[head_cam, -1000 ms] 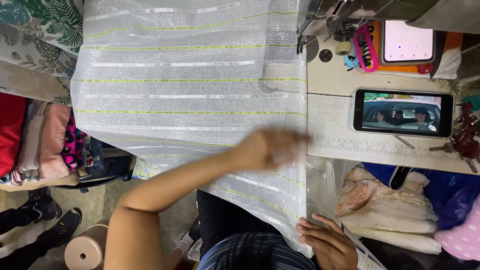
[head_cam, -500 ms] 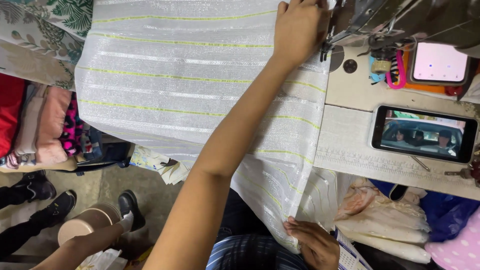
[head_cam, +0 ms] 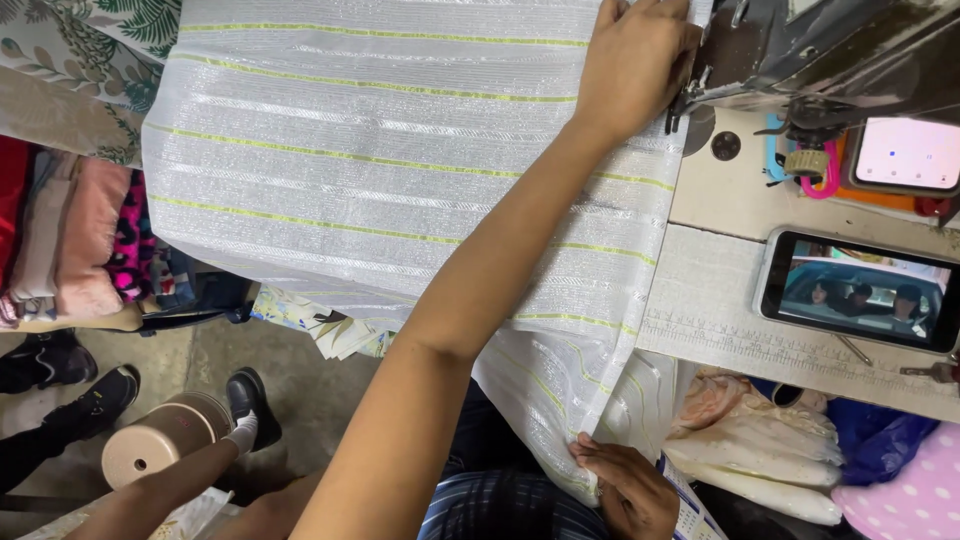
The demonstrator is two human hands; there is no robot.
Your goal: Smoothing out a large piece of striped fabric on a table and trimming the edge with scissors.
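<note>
The left hand (head_cam: 640,65) lies flat, fingers together, on the striped white fabric (head_cam: 380,170) beside the sewing machine (head_cam: 830,50). The right hand (head_cam: 625,490) pinches the fabric's lower edge

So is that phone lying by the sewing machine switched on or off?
On. The phone lies flat on the table, and its screen is lit, showing a moving-picture scene with people inside a car.

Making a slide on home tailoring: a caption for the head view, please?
Left hand presses striped white fabric beside the sewing machine; right hand grips its lower edge.
</note>
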